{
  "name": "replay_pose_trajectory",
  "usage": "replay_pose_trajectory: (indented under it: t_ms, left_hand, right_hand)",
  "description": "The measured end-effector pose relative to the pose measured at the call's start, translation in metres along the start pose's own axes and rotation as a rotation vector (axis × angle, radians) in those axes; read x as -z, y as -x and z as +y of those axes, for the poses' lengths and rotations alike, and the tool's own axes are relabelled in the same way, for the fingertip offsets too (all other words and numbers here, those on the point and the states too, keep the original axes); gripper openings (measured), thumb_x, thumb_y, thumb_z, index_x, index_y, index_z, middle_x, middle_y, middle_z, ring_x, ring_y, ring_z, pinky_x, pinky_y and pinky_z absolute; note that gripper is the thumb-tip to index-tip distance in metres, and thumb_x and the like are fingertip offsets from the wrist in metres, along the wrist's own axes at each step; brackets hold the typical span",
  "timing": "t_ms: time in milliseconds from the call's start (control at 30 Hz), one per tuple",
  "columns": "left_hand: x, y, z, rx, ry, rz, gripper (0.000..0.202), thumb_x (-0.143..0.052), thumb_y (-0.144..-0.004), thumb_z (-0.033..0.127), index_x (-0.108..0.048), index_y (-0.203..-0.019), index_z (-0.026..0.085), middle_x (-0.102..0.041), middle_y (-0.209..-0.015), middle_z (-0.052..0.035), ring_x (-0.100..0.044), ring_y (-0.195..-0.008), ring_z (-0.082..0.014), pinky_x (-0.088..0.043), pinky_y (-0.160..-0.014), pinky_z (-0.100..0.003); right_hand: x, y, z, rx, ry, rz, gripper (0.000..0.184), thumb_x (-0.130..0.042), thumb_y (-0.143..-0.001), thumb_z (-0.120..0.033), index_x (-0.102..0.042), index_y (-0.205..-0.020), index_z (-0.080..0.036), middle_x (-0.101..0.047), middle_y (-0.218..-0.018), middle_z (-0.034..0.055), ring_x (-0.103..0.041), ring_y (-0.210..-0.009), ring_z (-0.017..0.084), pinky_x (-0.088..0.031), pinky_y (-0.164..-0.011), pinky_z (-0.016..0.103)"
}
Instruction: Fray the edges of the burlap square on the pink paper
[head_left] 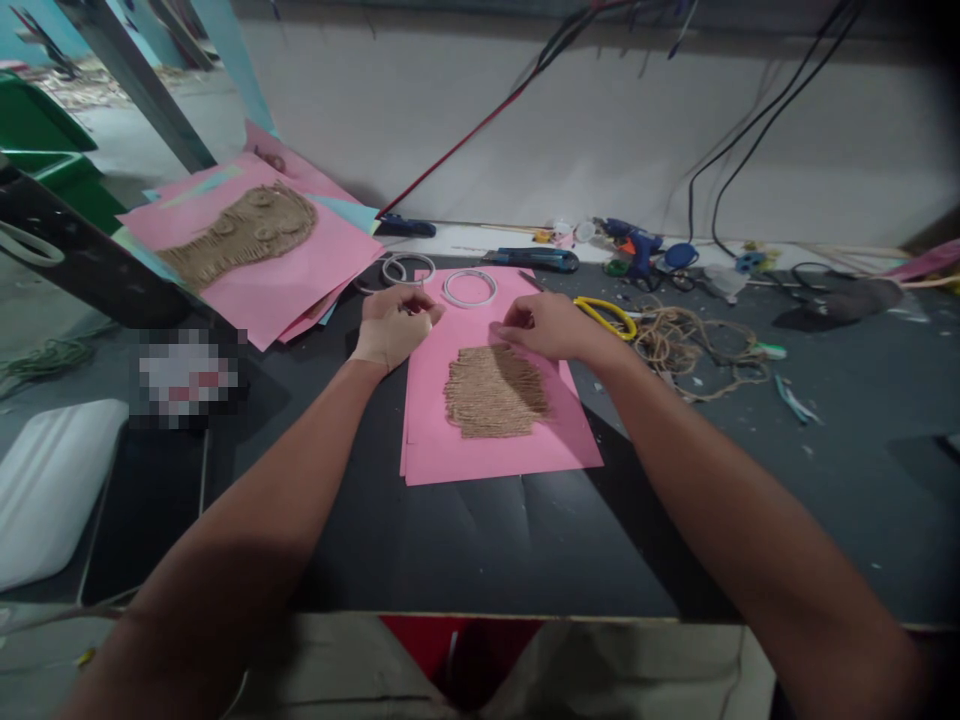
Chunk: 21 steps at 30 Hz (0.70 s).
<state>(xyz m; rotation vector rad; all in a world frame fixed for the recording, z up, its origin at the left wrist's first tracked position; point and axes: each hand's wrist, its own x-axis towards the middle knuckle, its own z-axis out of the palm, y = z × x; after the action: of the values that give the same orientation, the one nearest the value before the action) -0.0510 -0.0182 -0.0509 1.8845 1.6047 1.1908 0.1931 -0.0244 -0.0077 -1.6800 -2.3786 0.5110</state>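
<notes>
On a pink paper sheet (pixel 442 455) lies a patch of brown jute twine (pixel 496 392), its strands laid side by side in rows with uneven ends. My left hand (pixel 395 328) hovers by the sheet's upper left edge, thumb and fingers pinched together; whatever is between them is too small to make out. My right hand (pixel 546 325) is at the upper right of the patch, fingers curled down close to its top edge, and what they pinch is hidden. Just beyond my hands, a white ring (pixel 470 289) rests on the paper, with more rings (pixel 409 270) to its left.
Yellow-handled scissors (pixel 607 318) and a tangle of twine (pixel 694 345) lie to the right. Behind are a utility knife (pixel 531 260) and a blue glue gun (pixel 634 245). Stacked pink sheets (pixel 322 270) with a twine piece (pixel 247 230) sit left, above a black tablet-like slab (pixel 146 515).
</notes>
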Motion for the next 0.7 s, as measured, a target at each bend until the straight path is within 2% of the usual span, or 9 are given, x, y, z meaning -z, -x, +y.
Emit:
replay_pose_trajectory:
  t_ms: [100, 167, 300, 400, 533, 700]
  left_hand:
    - [0.006, -0.005, -0.006, 0.009, -0.083, 0.107, 0.012, -0.075, -0.076, 0.032, -0.076, -0.075, 0.02, -0.076, -0.08, -0.0037, -0.063, -0.075, -0.0189, -0.053, -0.082, -0.037]
    - [0.01, -0.008, -0.011, 0.05, -0.143, 0.13, 0.009, -0.075, -0.076, 0.03, -0.076, -0.074, 0.021, -0.076, -0.08, -0.004, -0.065, -0.079, -0.0217, -0.054, -0.086, -0.039]
    - [0.012, -0.013, -0.024, 0.041, -0.211, 0.076, 0.007, -0.076, -0.072, 0.026, -0.079, -0.078, 0.023, -0.078, -0.092, -0.0074, -0.068, -0.09, -0.0283, -0.054, -0.092, -0.045]
    - [0.011, -0.015, -0.028, 0.016, -0.254, 0.038, 0.008, -0.076, -0.071, 0.026, -0.081, -0.077, 0.024, -0.08, -0.093, -0.0086, -0.069, -0.095, -0.0322, -0.053, -0.096, -0.05]
    - [0.01, -0.014, -0.022, -0.001, -0.26, -0.025, 0.007, -0.076, -0.073, 0.026, -0.082, -0.075, 0.024, -0.08, -0.09, -0.0093, -0.07, -0.096, -0.0336, -0.053, -0.097, -0.052]
    - [0.007, -0.011, -0.015, -0.094, -0.245, -0.074, 0.007, -0.075, -0.074, 0.022, -0.082, -0.075, 0.022, -0.08, -0.092, -0.0101, -0.071, -0.098, -0.0315, -0.052, -0.102, -0.052]
  right_hand:
    - [0.001, 0.0, 0.0, 0.013, 0.019, 0.001, 0.028, -0.067, -0.097, -0.042, -0.077, -0.098, -0.016, -0.08, -0.101, 0.0134, -0.072, -0.092, 0.026, -0.054, -0.084, 0.038]
    - [0.001, 0.0, 0.0, 0.021, 0.026, -0.001, 0.028, -0.067, -0.097, -0.042, -0.077, -0.099, -0.016, -0.08, -0.101, 0.0131, -0.072, -0.092, 0.025, -0.054, -0.085, 0.037]
    - [0.001, 0.0, 0.0, 0.028, 0.023, 0.001, 0.028, -0.067, -0.097, -0.043, -0.077, -0.1, -0.017, -0.08, -0.1, 0.0117, -0.072, -0.091, 0.025, -0.053, -0.084, 0.037]
    - [0.0, -0.001, 0.0, 0.033, 0.019, 0.001, 0.028, -0.067, -0.097, -0.042, -0.078, -0.1, -0.017, -0.079, -0.099, 0.012, -0.072, -0.09, 0.026, -0.054, -0.085, 0.039]
    - [-0.001, -0.001, 0.001, 0.053, 0.011, 0.007, 0.027, -0.067, -0.097, -0.04, -0.078, -0.1, -0.017, -0.08, -0.098, 0.0123, -0.072, -0.089, 0.026, -0.054, -0.084, 0.04]
    - [-0.003, 0.001, -0.003, 0.104, -0.03, 0.016, 0.026, -0.066, -0.098, -0.04, -0.078, -0.101, -0.016, -0.08, -0.095, 0.0121, -0.072, -0.085, 0.024, -0.053, -0.082, 0.038]
